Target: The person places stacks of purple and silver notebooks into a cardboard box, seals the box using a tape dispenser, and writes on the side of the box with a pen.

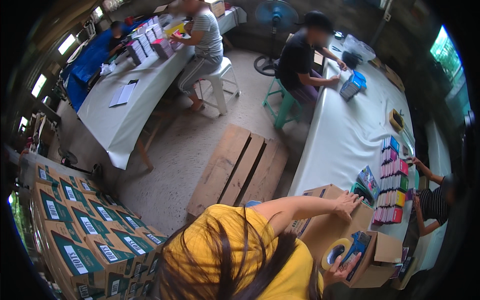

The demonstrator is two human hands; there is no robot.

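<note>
My left arm in a yellow sleeve reaches across an open cardboard box (312, 217). My left hand (348, 205) lies on the box's upper flap with its fingers spread. At the box's near side, my right hand (342, 270) is curled around a tape dispenser (357, 245) with a blue body. A wide roll of clear, yellowish tape (336, 252) sits on it. The right palm is partly hidden behind the roll. Just beyond my left hand lies a dark green-edged item (362, 192), too unclear to name.
Stacks of colourful booklets (392, 185) stand on the white-covered table (325, 150); a person in stripes (435, 202) is beside them. A wooden pallet (237, 170) lies on the floor. Stacked cartons (90, 225) fill the lower left. Other people sit at tables farther back.
</note>
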